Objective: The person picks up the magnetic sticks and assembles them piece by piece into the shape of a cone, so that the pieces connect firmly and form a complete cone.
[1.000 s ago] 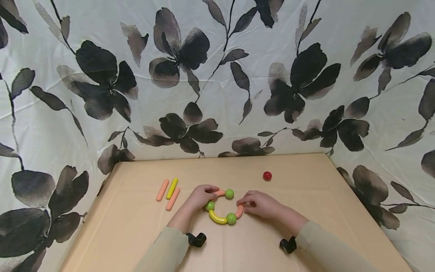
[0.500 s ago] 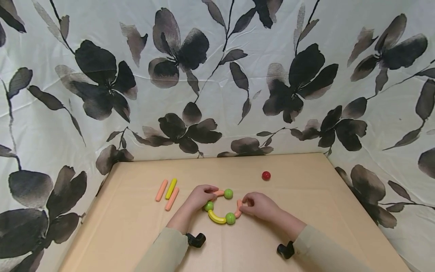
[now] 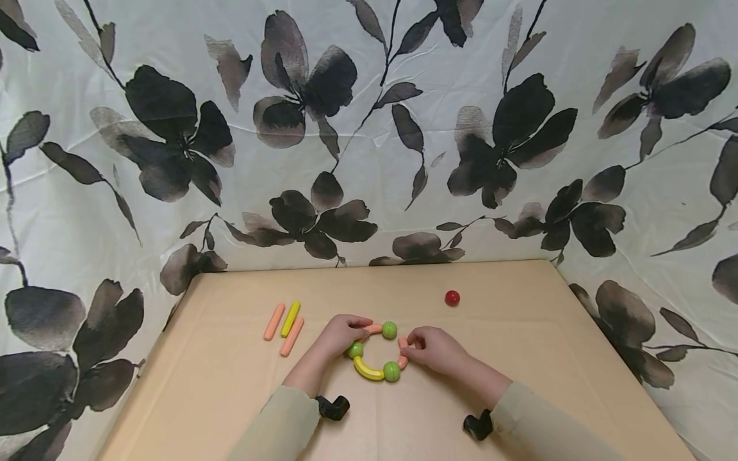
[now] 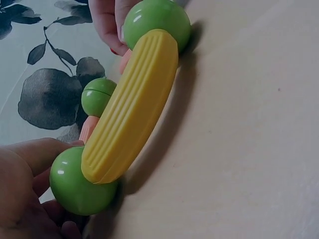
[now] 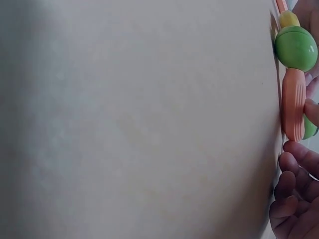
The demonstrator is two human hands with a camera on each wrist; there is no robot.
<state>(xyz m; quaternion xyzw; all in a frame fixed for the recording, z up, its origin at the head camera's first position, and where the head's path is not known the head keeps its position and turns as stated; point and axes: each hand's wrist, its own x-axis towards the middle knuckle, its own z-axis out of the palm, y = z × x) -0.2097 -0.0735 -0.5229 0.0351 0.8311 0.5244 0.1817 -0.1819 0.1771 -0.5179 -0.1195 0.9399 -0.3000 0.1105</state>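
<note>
In the head view a partly joined ring lies on the table. A yellow curved piece [image 3: 369, 369] runs between a left green ball [image 3: 355, 349] and a lower green ball [image 3: 392, 371]. My left hand [image 3: 341, 334] holds the ring's upper left, its fingers at an orange curved piece [image 3: 375, 328] that ends in a top green ball [image 3: 389, 330]. With thumb and fingers, my right hand [image 3: 438, 349] pinches another orange curved piece [image 3: 402, 342], which rises from the lower ball. A small gap shows between its upper end and the top ball.
A red ball [image 3: 452, 298] sits farther back on the right. Two straight orange sticks [image 3: 274, 322] and a straight yellow stick [image 3: 291, 319] lie to the left on the tan table [image 3: 230, 397]. Behind the table hangs a flowered cloth [image 3: 403, 160].
My right hand has shifted slightly left, and the upper end of the orange curved piece it pinches has swung in closer to the top green ball. My left hand has stayed put.
</note>
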